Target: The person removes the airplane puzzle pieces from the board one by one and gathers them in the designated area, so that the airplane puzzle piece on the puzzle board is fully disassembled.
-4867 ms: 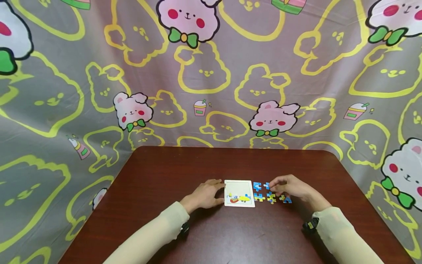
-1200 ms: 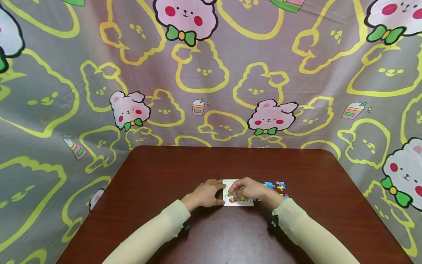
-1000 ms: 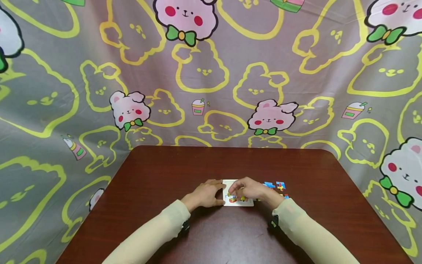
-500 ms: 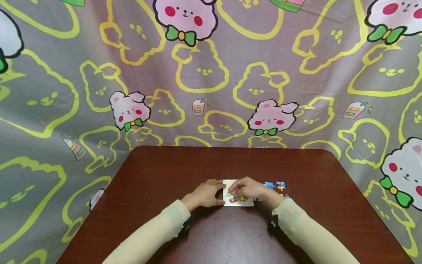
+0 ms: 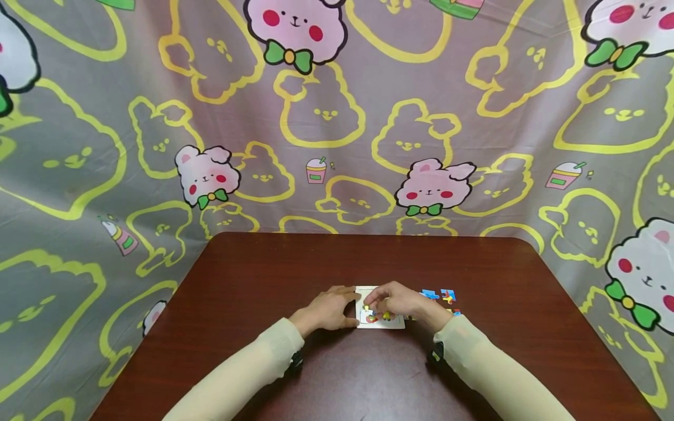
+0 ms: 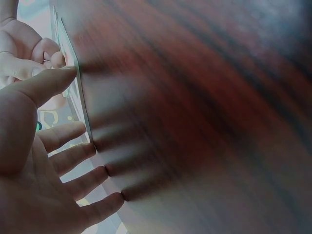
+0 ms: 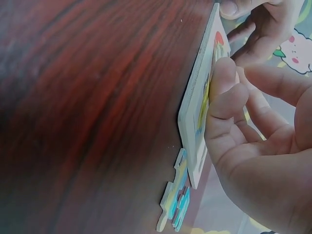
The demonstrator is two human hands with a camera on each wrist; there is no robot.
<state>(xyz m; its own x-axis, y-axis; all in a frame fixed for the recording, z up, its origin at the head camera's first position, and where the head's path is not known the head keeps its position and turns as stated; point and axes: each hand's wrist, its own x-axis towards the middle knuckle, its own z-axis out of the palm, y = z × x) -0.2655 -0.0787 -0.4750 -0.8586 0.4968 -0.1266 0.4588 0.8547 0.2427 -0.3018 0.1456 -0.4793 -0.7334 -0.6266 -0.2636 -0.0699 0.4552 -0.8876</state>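
A white-framed puzzle board [image 5: 363, 324] with a coloured picture at its near side lies on the table. Against its left edge rests my left hand [image 5: 327, 309], thumb and fingers spread; in the left wrist view, the left thumb [image 6: 51, 83] touches the board's edge. My right hand [image 5: 400, 301] is over the board with bent fingers. In the right wrist view, its fingertips [image 7: 225, 73] meet the board's face; whether a puzzle piece is under or between them is hidden. Loose blue puzzle pieces [image 5: 447, 296] lie right of the board, partly behind the right hand.
The dark red-brown table [image 5: 295, 263] reaches back to a grey curtain [image 5: 253, 123] printed with yellow outlines and rabbit faces. In the right wrist view, loose puzzle pieces [image 7: 174, 190] lie just beyond the board's corner.
Since the oldest frame, my right hand has moved left from the loose pieces onto the board. Over the last second both hands have stayed almost still.
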